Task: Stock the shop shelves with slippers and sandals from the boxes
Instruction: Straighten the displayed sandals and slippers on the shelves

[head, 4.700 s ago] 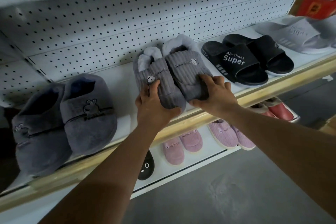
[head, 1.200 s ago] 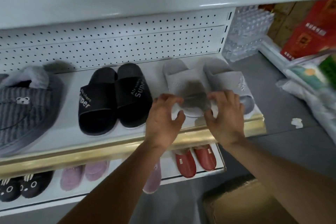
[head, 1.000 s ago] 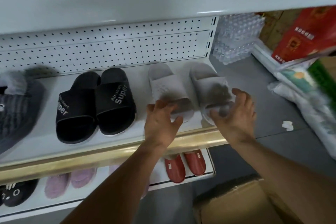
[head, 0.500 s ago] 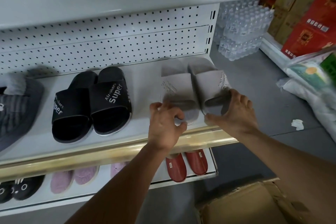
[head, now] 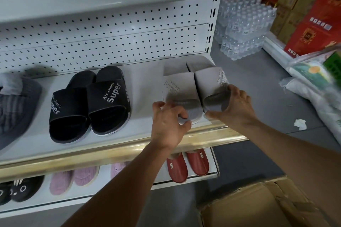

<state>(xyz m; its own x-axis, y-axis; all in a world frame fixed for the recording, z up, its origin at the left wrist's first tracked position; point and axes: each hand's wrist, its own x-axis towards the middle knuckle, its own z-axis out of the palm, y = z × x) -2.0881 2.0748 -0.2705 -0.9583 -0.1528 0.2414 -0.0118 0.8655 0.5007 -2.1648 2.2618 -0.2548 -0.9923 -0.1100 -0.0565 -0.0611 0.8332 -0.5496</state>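
Two light grey slide sandals lie side by side at the right end of the white shelf [head: 144, 83], toes toward me. My left hand [head: 168, 123] grips the toe of the left grey sandal [head: 177, 90]. My right hand [head: 235, 108] holds the toe of the right grey sandal [head: 212, 83]. A pair of black "Air-shoes Super" slides [head: 88, 105] rests to their left on the same shelf. A grey plush slipper [head: 16, 105] sits at the far left, partly cut off by the frame.
A gold trim strip [head: 110, 155] edges the shelf front. The lower shelf holds red slippers [head: 187, 166], pink slippers [head: 73, 178] and black slippers [head: 16, 190]. An open cardboard box [head: 258, 206] stands on the floor at bottom right. Bottled water packs [head: 243, 29], red cartons [head: 317, 24] and plastic bags [head: 317, 86] are to the right.
My hands left the grey plush slippers and went to the grey sandals at the shelf's right end. Over the last second the two sandals came together from spread apart to side by side.
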